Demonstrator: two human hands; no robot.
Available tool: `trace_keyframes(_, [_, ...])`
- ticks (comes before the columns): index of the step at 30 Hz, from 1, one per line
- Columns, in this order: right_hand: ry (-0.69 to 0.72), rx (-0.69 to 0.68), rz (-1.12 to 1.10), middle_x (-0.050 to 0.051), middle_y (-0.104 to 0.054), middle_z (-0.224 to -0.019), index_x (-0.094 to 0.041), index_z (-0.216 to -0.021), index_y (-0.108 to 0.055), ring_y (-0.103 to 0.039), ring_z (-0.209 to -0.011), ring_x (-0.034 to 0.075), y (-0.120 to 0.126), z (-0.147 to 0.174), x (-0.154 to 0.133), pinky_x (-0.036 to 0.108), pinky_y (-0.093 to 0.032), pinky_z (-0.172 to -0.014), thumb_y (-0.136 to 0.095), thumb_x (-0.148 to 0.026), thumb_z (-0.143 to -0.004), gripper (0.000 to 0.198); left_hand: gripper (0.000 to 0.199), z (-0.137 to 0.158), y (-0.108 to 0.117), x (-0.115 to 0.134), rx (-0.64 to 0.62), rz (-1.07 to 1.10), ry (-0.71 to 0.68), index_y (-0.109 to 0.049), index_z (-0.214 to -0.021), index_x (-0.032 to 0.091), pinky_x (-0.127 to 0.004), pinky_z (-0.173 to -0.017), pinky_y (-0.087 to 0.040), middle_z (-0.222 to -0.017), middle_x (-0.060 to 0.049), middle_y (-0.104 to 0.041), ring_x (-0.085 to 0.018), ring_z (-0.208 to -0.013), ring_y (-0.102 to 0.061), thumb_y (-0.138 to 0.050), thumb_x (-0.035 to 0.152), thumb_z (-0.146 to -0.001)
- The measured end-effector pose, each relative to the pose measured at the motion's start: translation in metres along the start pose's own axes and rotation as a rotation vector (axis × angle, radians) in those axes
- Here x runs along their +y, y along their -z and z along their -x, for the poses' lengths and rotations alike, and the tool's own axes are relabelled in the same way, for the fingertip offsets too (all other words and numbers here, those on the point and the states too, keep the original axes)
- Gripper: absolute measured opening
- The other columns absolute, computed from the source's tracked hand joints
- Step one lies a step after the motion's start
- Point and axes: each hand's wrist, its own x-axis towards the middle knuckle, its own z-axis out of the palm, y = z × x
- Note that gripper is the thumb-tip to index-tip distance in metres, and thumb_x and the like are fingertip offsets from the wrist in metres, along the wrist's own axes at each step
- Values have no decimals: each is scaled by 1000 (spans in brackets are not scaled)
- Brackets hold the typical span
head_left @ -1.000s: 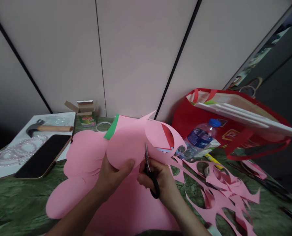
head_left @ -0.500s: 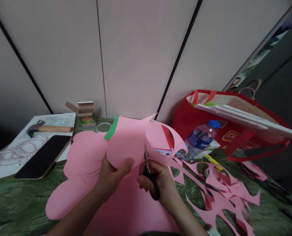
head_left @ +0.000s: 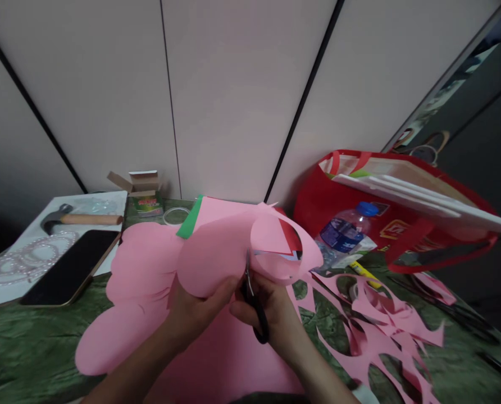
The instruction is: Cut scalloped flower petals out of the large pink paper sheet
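My left hand (head_left: 202,308) pinches the lower edge of a pink paper sheet (head_left: 217,247), thumb on top, at a rounded part with a curved cut edge. In my right hand (head_left: 271,303) is a pair of scissors (head_left: 254,306) with black handles, its blades pointing up at the paper just right of my left thumb. To the right of the blades the sheet curls away as a strip with a round hole. Under and left of my hands lie several rounded pink paper pieces (head_left: 145,255). A green strip (head_left: 190,217) shows behind the sheet.
At left, a hammer (head_left: 86,219), beaded strings (head_left: 31,258) and a phone (head_left: 71,269) lie by a small open box (head_left: 146,196). At right are pink paper scraps (head_left: 377,320), a water bottle (head_left: 343,233), a yellow tube (head_left: 365,274) and a red bag (head_left: 309,196) against the wall.
My left thumb has shifted right and up, closer to the scissors. The scissor blades look more closed on the paper, and the strip at right has curled differently.
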Motion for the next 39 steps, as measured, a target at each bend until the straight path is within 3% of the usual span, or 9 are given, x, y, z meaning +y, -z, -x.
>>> trace_keyframes(4, [3,-15,10,-6,-43,-56,-17,-66,-53,-36,-52,9,1,0,-1,22,-30,-49,-77,-24,-55,28,17,0,1,0,-99,-9,4,-65,-69,17,-31,-62,-53,-69,-5,-70,-21,-67,-65,-62,32,-64])
trace_keyframes(15, [68,-17,42,-6,-41,-55,-16,-62,-53,-33,-50,8,1,-2,-2,21,-28,-46,-75,-27,-58,25,12,-1,3,1,-136,3,-26,-64,-65,17,-27,-57,-53,-63,-3,-69,-18,-61,-65,-59,27,-65])
trace_keyframes(21, [69,-18,31,-7,-41,-54,-15,-63,-54,-33,-49,7,1,-2,-4,21,-28,-46,-76,-25,-57,24,16,0,3,1,-90,-7,-17,-65,-72,17,-29,-59,-53,-70,-4,-70,-20,-66,-65,-60,29,-63])
trace_keyframes(29, [29,-5,32,-7,-43,-51,-15,-62,-54,-34,-47,6,4,-2,0,20,-26,-44,-76,-24,-56,25,14,-2,5,0,-147,-43,-45,-63,-66,16,-27,-56,-51,-64,-4,-68,-19,-62,-63,-59,29,-65])
trace_keyframes(35, [2,12,48,-7,-45,-49,-15,-62,-53,-37,-45,7,3,-2,-3,19,-27,-43,-76,-25,-57,25,14,-1,3,3,-73,-17,-18,-61,-66,16,-25,-55,-50,-61,-2,-65,-16,-59,-60,-58,30,-63])
trace_keyframes(39, [2,8,71,-6,-48,-49,-15,-63,-53,-39,-44,7,4,-1,-4,19,-30,-42,-75,-27,-58,25,15,-2,5,0,-103,-31,-21,-59,-62,16,-25,-52,-49,-58,-1,-62,-16,-56,-59,-58,31,-63])
